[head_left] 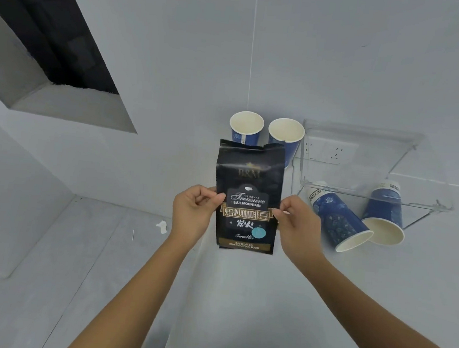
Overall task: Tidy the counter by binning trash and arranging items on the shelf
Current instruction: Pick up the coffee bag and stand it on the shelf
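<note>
A black coffee bean bag with gold lettering stands upright in the middle of the view, above the white counter. My left hand pinches its left edge and my right hand pinches its right edge. Behind the bag two blue paper cups, one on the left and one on the right, stand upright against the wall. Two more blue cups, one nearer me and one further right, lie tipped under a clear acrylic shelf on the right.
A wall socket shows through the clear shelf. A small scrap of white paper lies on the grey floor at the left. A dark window recess fills the upper left.
</note>
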